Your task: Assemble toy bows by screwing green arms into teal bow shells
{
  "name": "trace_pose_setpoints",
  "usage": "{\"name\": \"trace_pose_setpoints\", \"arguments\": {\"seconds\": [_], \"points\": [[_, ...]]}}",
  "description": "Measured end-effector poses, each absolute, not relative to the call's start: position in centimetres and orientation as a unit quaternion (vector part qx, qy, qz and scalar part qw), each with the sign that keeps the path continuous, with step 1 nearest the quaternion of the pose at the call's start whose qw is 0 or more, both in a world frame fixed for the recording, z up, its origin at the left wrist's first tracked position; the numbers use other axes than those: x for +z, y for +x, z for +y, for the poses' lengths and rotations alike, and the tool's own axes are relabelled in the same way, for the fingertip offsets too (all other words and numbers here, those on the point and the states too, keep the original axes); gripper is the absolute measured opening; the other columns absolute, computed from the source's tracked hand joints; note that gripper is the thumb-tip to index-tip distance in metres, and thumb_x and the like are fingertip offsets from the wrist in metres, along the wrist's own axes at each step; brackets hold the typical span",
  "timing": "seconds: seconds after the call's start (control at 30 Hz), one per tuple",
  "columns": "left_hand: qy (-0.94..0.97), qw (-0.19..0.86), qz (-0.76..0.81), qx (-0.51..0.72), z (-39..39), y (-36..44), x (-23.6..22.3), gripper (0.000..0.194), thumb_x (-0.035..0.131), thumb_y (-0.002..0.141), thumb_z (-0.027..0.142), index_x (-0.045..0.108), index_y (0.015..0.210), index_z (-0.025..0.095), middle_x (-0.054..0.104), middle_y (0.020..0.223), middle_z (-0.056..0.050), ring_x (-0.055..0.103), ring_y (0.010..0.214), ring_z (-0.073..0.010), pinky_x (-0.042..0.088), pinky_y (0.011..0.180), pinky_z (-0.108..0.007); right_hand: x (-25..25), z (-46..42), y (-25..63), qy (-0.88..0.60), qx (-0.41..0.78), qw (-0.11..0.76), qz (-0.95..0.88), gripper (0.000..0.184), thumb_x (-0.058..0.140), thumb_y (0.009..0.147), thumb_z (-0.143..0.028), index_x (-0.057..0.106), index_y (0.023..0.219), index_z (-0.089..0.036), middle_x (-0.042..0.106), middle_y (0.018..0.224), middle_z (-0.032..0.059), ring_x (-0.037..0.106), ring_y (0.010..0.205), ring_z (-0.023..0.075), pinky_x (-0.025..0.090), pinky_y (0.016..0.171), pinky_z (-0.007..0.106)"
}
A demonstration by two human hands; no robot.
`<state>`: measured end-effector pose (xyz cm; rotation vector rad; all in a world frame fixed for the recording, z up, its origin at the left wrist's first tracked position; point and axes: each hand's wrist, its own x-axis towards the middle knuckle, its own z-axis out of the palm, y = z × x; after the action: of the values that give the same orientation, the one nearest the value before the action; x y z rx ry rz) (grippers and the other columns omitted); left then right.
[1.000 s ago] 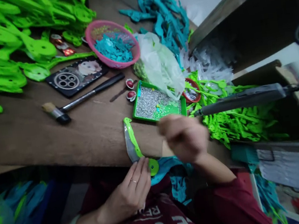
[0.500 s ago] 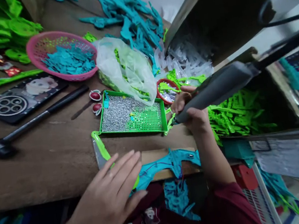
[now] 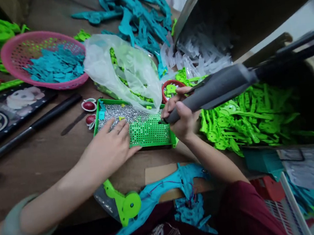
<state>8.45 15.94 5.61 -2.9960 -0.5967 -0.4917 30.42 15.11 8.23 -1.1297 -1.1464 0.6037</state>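
My right hand (image 3: pixel 180 116) is wrapped round a grey electric screwdriver (image 3: pixel 213 91), whose tip points left over the tray's right end. My left hand (image 3: pixel 111 140) lies over the left part of a green perforated tray (image 3: pixel 150 135), its fingers stretched and the thumb apart. Small silvery screws (image 3: pixel 126 111) fill the tray's left and back part, and the fingertips reach to them. Below, near my body, lies a blue plastic bow-shaped part (image 3: pixel 165 181) with thin wires. A lime-green piece with a round disc (image 3: pixel 130 204) rests at its left end.
A pink basket (image 3: pixel 9 59) of blue pieces, a plastic bag (image 3: pixel 98 60) of green parts and a small red basket (image 3: pixel 163 94) surround the tray. A hammer (image 3: pixel 38 126) and a phone (image 3: pixel 9 109) lie left. Lime-green parts (image 3: pixel 243 118) fill a box at right.
My left hand has moved from above the blue part up to the screws in the tray. The screwdriver has shifted left and slightly up. The view has shifted a little.
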Motion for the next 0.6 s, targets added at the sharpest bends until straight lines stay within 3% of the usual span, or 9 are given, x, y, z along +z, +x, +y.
{"name": "trace_pose_setpoints", "arguments": {"seconds": [0.13,0.23,0.33,0.5,0.6], "points": [[-0.964,0.035,-0.205,-0.168,13.3,6.9,7.4,0.040,0.043,0.104,0.028,0.064,0.122,-0.001,0.061,0.136,-0.026,0.059,0.126,-0.0393,0.046,0.104,-0.057,5.3,16.5,30.1,-0.462,0.285,0.680,-0.493,0.046,0.058,0.081,-0.055,0.049,0.118,-0.028,0.039,0.063,-0.0083,0.043,0.043,0.0088,0.043,0.043,0.025],[-0.949,-0.031,-0.189,-0.250,9.9,4.9,7.7,0.029,0.055,0.099,0.021,0.066,0.120,0.005,0.069,0.127,-0.018,0.065,0.117,-0.0290,0.047,0.106,-0.047,4.2,17.1,30.1,-0.427,0.301,0.703,-0.482,0.044,0.063,0.081,-0.050,0.048,0.116,-0.030,0.042,0.063,-0.0090,0.045,0.043,0.0083,0.043,0.042,0.024],[-0.934,-0.118,-0.169,-0.292,6.4,1.5,6.5,0.026,0.062,0.095,0.018,0.068,0.117,0.007,0.072,0.120,-0.014,0.065,0.117,-0.0251,0.045,0.109,-0.042,4.0,17.3,30.0,-0.411,0.308,0.707,-0.486,0.039,0.065,0.081,-0.049,0.048,0.112,-0.031,0.042,0.062,-0.0100,0.045,0.042,0.0079,0.043,0.040,0.023],[-0.923,-0.175,-0.177,-0.295,1.9,-1.9,3.0,0.027,0.058,0.098,0.033,0.072,0.109,0.013,0.074,0.115,-0.008,0.062,0.121,-0.0235,0.036,0.120,-0.043,4.3,17.3,29.7,-0.406,0.308,0.714,-0.480,0.029,0.064,0.084,-0.043,0.047,0.103,-0.029,0.043,0.061,-0.0107,0.046,0.041,0.0073,0.043,0.040,0.021],[-0.930,-0.127,-0.189,-0.287,0.8,-1.3,1.5,0.027,0.047,0.102,0.019,0.071,0.114,0.015,0.072,0.124,-0.007,0.060,0.125,-0.0212,0.031,0.123,-0.043,4.4,17.3,29.5,-0.398,0.310,0.725,-0.469,0.024,0.063,0.082,-0.036,0.048,0.100,-0.028,0.046,0.059,-0.0108,0.047,0.040,0.0080,0.044,0.039,0.022]]}}
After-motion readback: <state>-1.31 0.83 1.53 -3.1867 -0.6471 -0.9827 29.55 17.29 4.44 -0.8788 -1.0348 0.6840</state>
